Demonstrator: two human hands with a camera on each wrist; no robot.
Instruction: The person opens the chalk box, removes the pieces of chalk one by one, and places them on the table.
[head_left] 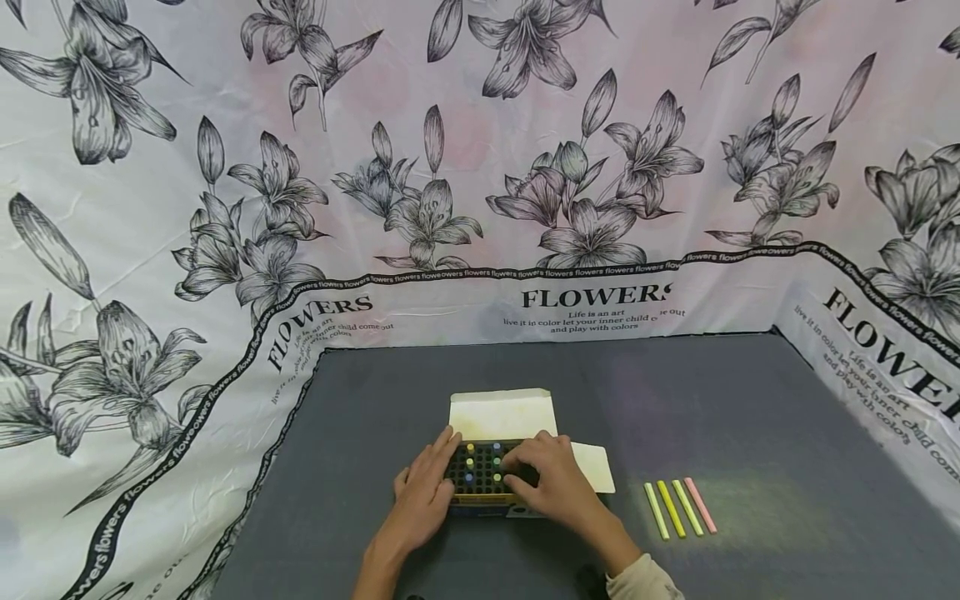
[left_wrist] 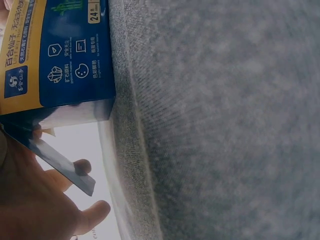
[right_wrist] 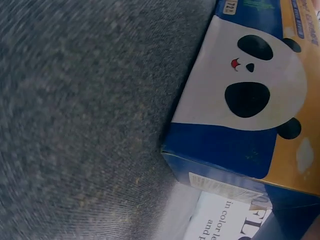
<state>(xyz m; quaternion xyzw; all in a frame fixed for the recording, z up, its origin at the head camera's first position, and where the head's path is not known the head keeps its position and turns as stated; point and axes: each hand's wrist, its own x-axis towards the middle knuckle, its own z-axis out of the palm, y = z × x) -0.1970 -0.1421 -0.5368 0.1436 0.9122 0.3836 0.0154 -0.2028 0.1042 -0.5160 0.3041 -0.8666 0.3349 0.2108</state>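
Note:
A chalk box (head_left: 487, 499) lies on the grey table with its lid folded back, showing a dark tray of holes. Several chalk ends stand in two columns, among them a yellow chalk (head_left: 470, 448) and a blue chalk (head_left: 497, 448). My left hand (head_left: 426, 492) rests along the box's left side, its fingers extended beside a side flap (left_wrist: 65, 165) in the left wrist view. Over the right part of the tray, my right hand (head_left: 553, 477) bends thumb and index fingertips down beside the right column; I cannot tell whether they pinch a chalk.
To the right of the box lie a pale green chalk (head_left: 656, 511), a yellow chalk (head_left: 671, 509), another pale green chalk (head_left: 687, 507) and a pink chalk (head_left: 701, 505). The white lid (head_left: 502, 412) extends behind the tray, and a side flap (head_left: 595, 468) sticks out right. Flower-printed cloth (head_left: 450, 308) borders the table.

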